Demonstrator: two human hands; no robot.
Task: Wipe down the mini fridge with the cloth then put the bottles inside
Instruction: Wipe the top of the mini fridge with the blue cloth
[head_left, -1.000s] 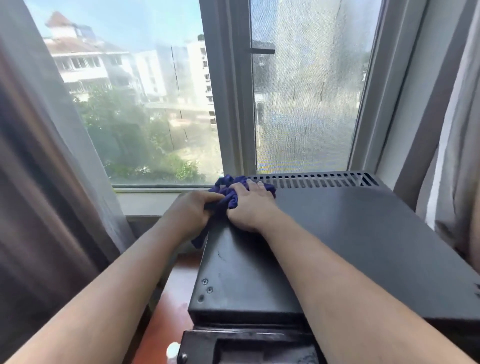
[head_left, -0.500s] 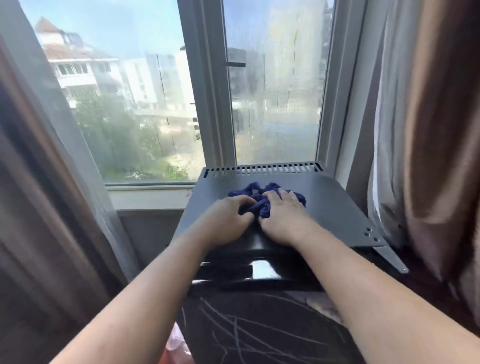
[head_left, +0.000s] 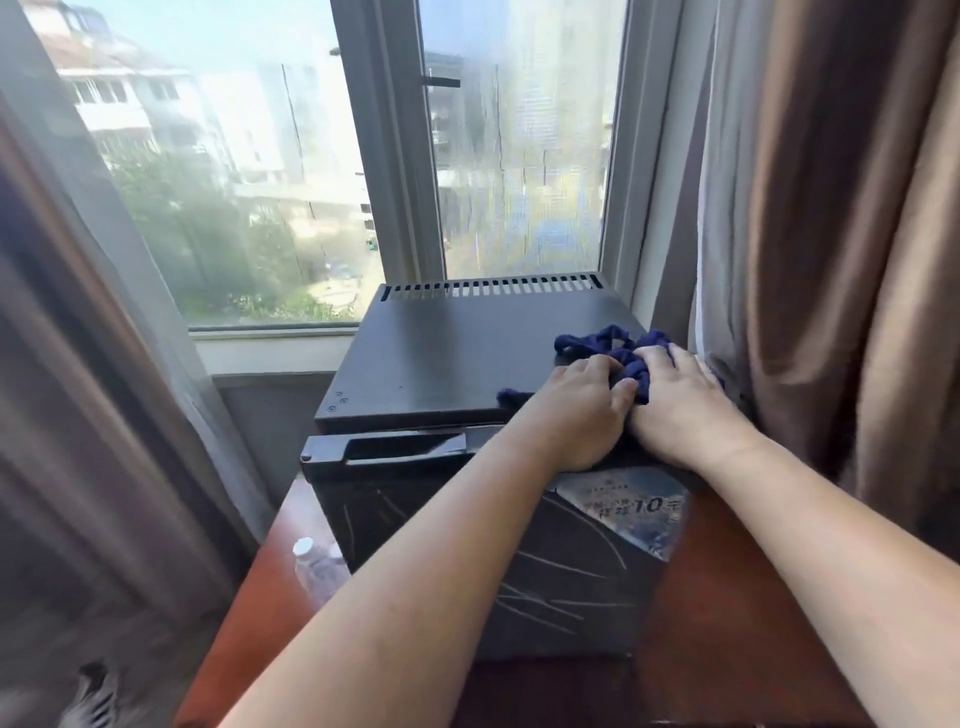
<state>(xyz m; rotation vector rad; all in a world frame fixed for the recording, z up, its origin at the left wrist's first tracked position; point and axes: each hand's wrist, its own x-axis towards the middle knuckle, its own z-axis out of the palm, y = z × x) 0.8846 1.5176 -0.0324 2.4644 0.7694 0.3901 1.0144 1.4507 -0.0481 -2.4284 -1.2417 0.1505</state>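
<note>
Left grip (head_left: 576, 410): fingers curled down onto the cloth (head_left: 602, 343), thumb tucked into its folds. Right grip (head_left: 685, 405): just beside the left, fingers bent over the same bunch, pressing it down.
Cloth: dark blue, crumpled, on the right front part of the mini fridge (head_left: 457, 358) top, one end trailing out left under the left wrist.
Mini fridge: black, door closed, vent slots along the back edge, printed sticker (head_left: 631, 506) at the door's upper right; stands on the reddish-brown desk (head_left: 727, 597) against the window (head_left: 249, 171).
Bottles (head_left: 314, 564): clear with white caps, on the desk at the fridge's left front corner.
Curtains (head_left: 831, 234): brown, on both sides.
</note>
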